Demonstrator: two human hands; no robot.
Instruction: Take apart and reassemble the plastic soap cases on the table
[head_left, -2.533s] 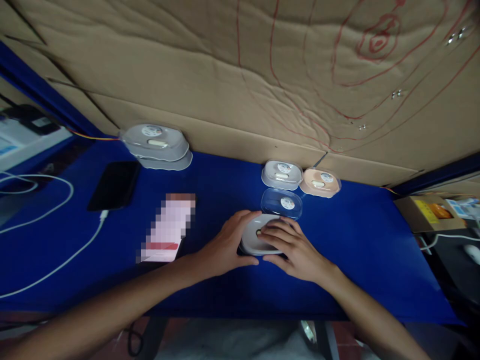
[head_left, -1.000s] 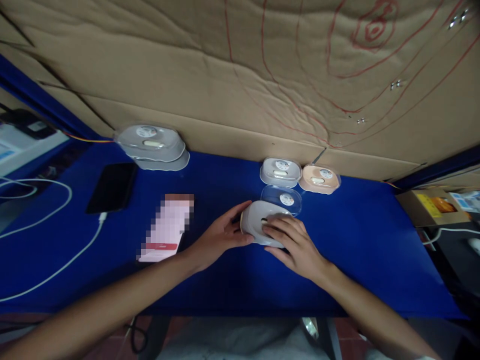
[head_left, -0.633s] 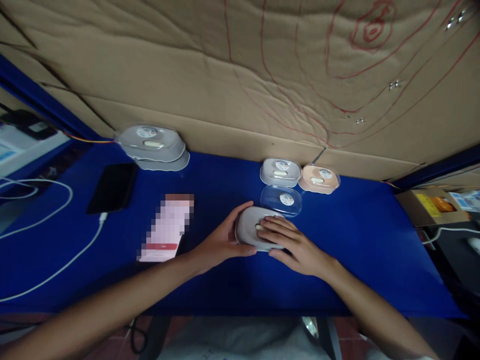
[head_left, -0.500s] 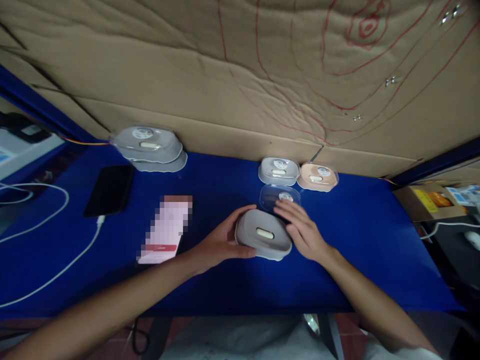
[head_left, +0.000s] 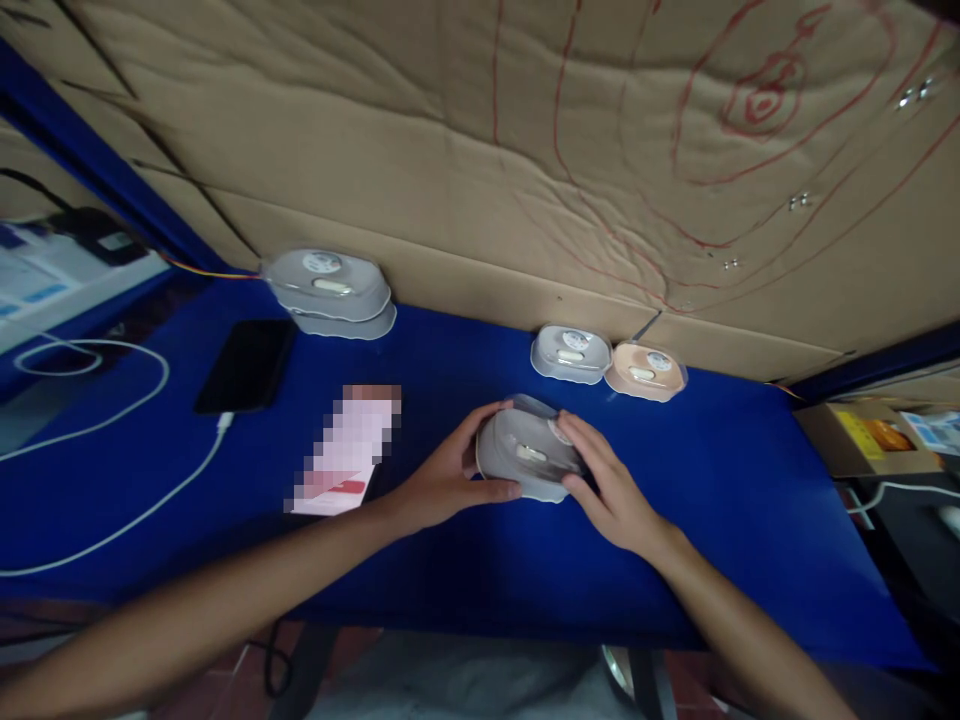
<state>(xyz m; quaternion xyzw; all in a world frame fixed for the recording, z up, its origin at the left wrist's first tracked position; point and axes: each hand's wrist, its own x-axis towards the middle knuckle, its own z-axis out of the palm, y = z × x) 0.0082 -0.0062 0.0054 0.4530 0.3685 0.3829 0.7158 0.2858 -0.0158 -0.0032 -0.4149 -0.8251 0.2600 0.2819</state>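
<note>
A grey oval box with a small white piece on top is between my hands, over the blue table. My left hand grips its left side, thumb at the front and fingers behind. In my right hand is a clear plastic cover with a round label, lying tilted over the top of the box. The fingers and thumb of that hand hold the cover's right side. Whether the cover is fully seated cannot be told.
Behind stand a covered grey box and a peach one. Stacked grey boxes are at the back left. A lit phone, a dark phone and a white cable lie left. A cardboard wall rises behind.
My right hand has taken hold of the clear cover, which lay on the table behind the box, and brought it over the box. The camera view has shifted and tilted slightly.
</note>
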